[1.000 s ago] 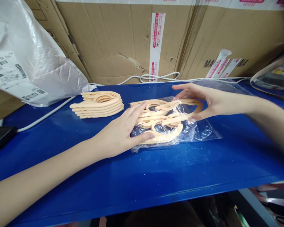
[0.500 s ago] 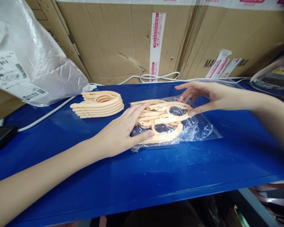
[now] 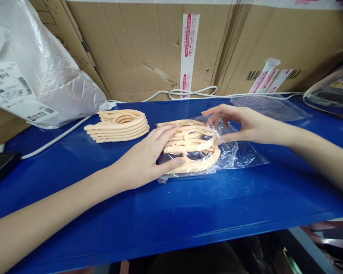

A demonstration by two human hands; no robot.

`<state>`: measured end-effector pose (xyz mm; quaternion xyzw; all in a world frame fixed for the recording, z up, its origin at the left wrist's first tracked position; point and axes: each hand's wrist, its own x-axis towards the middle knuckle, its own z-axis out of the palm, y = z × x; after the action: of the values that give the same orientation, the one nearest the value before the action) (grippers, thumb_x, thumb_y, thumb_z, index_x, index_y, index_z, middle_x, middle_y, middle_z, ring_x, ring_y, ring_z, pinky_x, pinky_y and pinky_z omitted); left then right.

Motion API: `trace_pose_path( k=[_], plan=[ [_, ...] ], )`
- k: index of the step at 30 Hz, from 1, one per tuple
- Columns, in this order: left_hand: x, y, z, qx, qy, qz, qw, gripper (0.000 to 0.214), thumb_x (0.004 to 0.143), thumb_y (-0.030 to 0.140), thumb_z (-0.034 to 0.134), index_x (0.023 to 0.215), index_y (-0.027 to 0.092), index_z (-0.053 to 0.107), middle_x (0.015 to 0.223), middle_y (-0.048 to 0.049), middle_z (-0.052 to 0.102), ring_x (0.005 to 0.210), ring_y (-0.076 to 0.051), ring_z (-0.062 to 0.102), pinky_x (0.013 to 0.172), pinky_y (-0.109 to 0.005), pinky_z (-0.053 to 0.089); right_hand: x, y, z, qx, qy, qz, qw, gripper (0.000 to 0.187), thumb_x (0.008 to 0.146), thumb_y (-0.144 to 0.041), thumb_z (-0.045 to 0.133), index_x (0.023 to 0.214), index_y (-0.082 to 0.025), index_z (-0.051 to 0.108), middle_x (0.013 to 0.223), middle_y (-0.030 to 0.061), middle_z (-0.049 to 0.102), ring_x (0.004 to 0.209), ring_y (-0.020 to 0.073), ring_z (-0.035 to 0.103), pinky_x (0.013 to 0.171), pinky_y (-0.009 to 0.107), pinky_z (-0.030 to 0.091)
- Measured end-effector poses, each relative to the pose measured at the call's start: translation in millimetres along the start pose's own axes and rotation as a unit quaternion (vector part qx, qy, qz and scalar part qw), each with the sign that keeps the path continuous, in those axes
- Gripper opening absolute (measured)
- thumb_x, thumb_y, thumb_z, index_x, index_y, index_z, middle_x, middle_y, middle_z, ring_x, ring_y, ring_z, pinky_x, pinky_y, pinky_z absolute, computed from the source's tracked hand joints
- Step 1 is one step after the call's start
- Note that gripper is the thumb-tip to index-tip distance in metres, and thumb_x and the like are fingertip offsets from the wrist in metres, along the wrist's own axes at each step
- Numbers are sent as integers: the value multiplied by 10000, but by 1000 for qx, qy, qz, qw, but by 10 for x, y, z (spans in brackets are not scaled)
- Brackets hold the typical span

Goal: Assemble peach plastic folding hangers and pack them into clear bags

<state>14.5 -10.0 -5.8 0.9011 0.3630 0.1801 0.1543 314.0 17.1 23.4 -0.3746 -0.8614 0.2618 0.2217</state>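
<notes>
Several beige plastic folding hangers (image 3: 193, 146), folded up, lie in a clear plastic bag (image 3: 234, 156) on the blue table. My left hand (image 3: 151, 156) rests flat on the left end of the bag, fingers stretched out and thumb spread along its near side. At the other end, my right hand (image 3: 231, 123) has its thumb and fingers curved about the end of an upper hanger; whether film lies between them I cannot tell. A neat stack of the same hangers (image 3: 118, 127) sits to the left, beyond my left forearm and untouched.
Cardboard boxes (image 3: 148, 49) wall off the back of the blue table (image 3: 188, 213). A silvery parcel bag (image 3: 54, 76) leans at the left, above a black device (image 3: 2, 167). White cable (image 3: 193, 92) runs along the back. Another clear bag (image 3: 268, 106) and a transparent container (image 3: 331, 91) are at right.
My right hand has moved left, and the upper hanger under it has shifted left toward my left hand. The left hand stays in place. More of the clear bag behind now shows.
</notes>
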Motion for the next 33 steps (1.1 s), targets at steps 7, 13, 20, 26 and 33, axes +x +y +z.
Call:
trace_pose_path(
  k=[7,13,20,26,33],
  plan=[
    [13,-3,2,6,9,28,1000,769,947,652,441,1492,115,367,1553,-139,378,1420,-272,374,1201,-462,315,30,79,49,25,33,-2,999,635,772,-484,765,1311,-223,554,1034,61,703,921,241,643,707,379,482],
    [12,-19,-1,19,-1,24,1000,762,945,646,449,1495,125,366,1558,-142,367,1432,-295,357,1193,-503,319,36,77,186,38,85,-5,996,622,763,-480,777,1283,-202,578,942,39,693,840,200,627,714,354,475],
    [13,-40,4,35,-3,49,998,749,959,641,423,1501,127,360,1577,-147,342,1460,-295,318,1205,-489,303,37,55,170,16,81,-12,997,625,775,-476,765,1295,-196,562,913,34,678,819,190,624,677,338,465],
    [16,47,-101,95,-45,53,993,758,987,649,332,1535,125,310,1617,-105,282,1520,-273,174,1249,-523,109,2,75,-110,-62,20,37,997,682,814,-524,687,1380,-203,480,792,15,675,727,209,633,680,382,478],
    [240,393,-159,109,-84,102,985,669,995,609,381,1526,203,346,1623,-37,286,1520,-205,179,1253,-422,136,-36,262,-331,-184,50,183,964,749,790,-630,648,1361,-176,475,724,39,664,633,232,610,587,396,457]
  ],
)
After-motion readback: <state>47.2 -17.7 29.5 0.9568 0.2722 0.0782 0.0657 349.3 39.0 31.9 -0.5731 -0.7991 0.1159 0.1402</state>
